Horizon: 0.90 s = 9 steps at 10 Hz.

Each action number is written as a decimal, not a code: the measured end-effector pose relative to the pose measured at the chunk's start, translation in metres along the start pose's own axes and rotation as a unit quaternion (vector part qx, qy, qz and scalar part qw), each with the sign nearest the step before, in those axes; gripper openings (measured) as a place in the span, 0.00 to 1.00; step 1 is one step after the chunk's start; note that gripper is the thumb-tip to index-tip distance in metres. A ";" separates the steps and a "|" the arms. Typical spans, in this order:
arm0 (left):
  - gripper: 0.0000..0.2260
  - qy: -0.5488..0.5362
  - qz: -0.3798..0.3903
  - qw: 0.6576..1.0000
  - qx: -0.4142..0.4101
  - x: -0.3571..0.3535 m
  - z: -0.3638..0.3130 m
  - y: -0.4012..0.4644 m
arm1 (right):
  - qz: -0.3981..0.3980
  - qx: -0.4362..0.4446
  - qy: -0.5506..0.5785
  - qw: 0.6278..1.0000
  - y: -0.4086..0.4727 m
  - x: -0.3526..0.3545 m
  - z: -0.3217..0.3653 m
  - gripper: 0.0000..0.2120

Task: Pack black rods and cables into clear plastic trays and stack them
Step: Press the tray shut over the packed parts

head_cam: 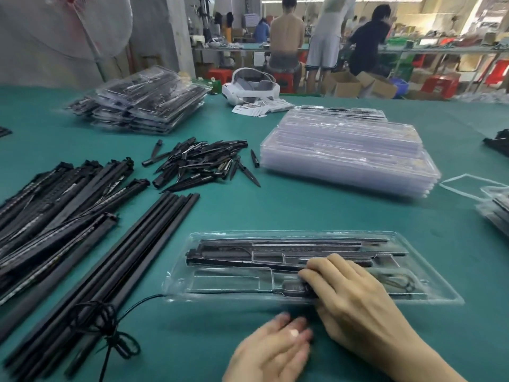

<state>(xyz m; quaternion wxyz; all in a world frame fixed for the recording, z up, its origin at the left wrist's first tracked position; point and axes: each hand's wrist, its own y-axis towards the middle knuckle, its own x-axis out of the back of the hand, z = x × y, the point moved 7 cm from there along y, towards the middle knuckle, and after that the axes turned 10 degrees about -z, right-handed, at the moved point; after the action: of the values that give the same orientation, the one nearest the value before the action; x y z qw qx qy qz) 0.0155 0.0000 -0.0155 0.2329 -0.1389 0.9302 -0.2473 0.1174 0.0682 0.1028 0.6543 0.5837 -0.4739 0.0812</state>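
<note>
Clear tray (429, 274) on green surface (275, 210): right hand (349, 296) pressed black parts in, fingers curled over them; left hand (275, 346) (blurred) fingers relaxed, empty.

Glossy clear plastic tray (440, 285) on matt teal cloth-like table covering (275, 210), matt black rods (132, 257) smooth-sided, stack of shiny transparent plastic trays (349, 155), black spikes (198, 161) with dull plastic sheen

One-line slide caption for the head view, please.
Right hand presses parts into a clear plastic tray on the green table; left hand hovers beside it.
</note>
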 end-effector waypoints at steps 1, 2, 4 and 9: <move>0.10 -0.246 -0.034 0.969 -0.013 -0.057 -0.030 0.003 | -0.002 -0.005 0.003 1.000 -0.002 -0.008 -0.003 0.11; 0.10 -0.222 -0.089 0.969 -0.068 -0.050 -0.043 0.011 | 0.000 -0.003 0.009 1.000 -0.003 -0.014 -0.001 0.08; 0.08 -0.234 -0.118 0.963 -0.058 -0.043 -0.039 0.015 | 0.014 -0.001 0.015 1.000 -0.004 -0.016 0.004 0.09; 0.06 -0.204 -0.097 0.973 -0.052 -0.042 -0.048 0.018 | 0.157 -0.046 0.133 0.978 -0.007 -0.010 0.007 0.18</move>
<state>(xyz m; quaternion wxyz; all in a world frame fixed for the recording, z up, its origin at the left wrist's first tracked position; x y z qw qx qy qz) 0.0243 0.0500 0.0274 0.3856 -0.2878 0.8566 -0.1862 0.1127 0.0651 0.0901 0.7169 0.4551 -0.4717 0.2375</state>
